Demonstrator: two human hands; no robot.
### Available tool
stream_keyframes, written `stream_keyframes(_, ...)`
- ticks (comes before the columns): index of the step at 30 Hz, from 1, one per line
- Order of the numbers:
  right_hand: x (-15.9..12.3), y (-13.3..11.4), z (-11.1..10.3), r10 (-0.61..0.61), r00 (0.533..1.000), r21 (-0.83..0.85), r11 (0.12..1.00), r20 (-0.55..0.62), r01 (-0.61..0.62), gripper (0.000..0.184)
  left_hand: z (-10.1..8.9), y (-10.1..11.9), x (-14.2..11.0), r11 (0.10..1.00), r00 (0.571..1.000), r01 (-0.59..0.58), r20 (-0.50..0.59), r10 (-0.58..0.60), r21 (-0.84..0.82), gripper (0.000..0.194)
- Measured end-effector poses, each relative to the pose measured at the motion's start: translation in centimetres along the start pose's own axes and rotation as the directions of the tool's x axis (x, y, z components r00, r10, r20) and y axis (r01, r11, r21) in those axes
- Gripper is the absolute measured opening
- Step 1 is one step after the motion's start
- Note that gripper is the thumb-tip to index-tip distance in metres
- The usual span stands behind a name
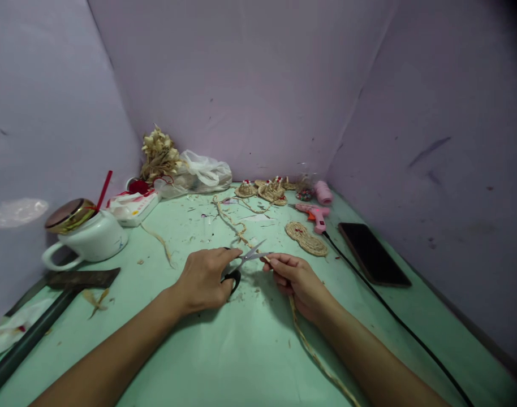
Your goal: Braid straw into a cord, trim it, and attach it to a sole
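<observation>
Between the two hands: scissors (246,259), blades open, aimed about 2 o'clock at the fibre cord (301,334).
Left hand (202,280) holds scissors by the handles, forearm in from 8 o'clock. Right hand (301,281), nearer the blade tips, pinches cord just beside them, forearm in from 4. Cord trails to 5 o'clock; more lies toward 11. Blade contact: can't tell.

Straw cord (311,351) runs off the bottom around 5 o'clock, black cable (381,297) at 4, and the dark tool's handle (33,330) gets chopped at 8. Left hand (203,280) hides part of the scissors (246,258). Can't tell what's in the cloudy bag (205,171) at 10, tbh.
</observation>
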State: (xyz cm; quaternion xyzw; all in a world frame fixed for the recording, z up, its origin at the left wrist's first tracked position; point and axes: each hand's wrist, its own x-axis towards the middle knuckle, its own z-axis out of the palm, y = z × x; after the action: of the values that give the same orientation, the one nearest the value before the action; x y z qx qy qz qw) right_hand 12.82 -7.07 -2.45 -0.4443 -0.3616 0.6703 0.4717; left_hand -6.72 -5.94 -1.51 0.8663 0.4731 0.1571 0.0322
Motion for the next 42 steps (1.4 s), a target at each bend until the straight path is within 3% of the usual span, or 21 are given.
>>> stream_keyframes(9,-0.2,-0.1,0.2,-0.005,1.0,-0.034,0.999,0.0,0.005,0.029,-0.3,0.3,0.0,0.984,0.995,-0.082,0.066,0.073,0.157,0.055)
stream_keyframes(21,-0.4,0.1,0.6,-0.006,1.0,-0.109,0.994,0.007,0.006,0.024,-0.4,0.1,-0.1,0.958,0.98,-0.166,0.148,0.134,0.233,0.055)
stream_keyframes(26,-0.6,-0.1,0.7,0.001,1.0,-0.128,0.992,0.005,0.0,0.022,-0.2,-0.1,-0.1,0.956,0.974,-0.18,0.176,0.141,0.231,0.057)
stream_keyframes(33,-0.4,0.2,0.3,-0.013,1.0,-0.131,0.991,0.011,0.014,0.012,-0.2,-0.4,0.0,0.972,0.976,-0.158,0.177,0.128,0.171,0.047)
stream_keyframes(36,-0.2,0.3,0.1,0.0,1.0,-0.115,0.993,-0.012,-0.001,0.017,-0.6,-0.6,0.1,0.997,0.991,-0.078,0.111,0.075,0.024,0.04)
stream_keyframes(38,-0.2,0.3,0.0,0.016,1.0,-0.092,0.996,-0.019,-0.018,0.022,-0.7,-1.0,0.3,0.994,0.999,0.039,0.007,-0.039,-0.101,0.036)
stream_keyframes(42,-0.2,0.4,0.3,0.04,0.999,-0.051,0.998,0.009,-0.04,0.02,-0.1,-1.9,0.9,0.911,0.958,0.215,-0.106,-0.267,-0.351,0.037)
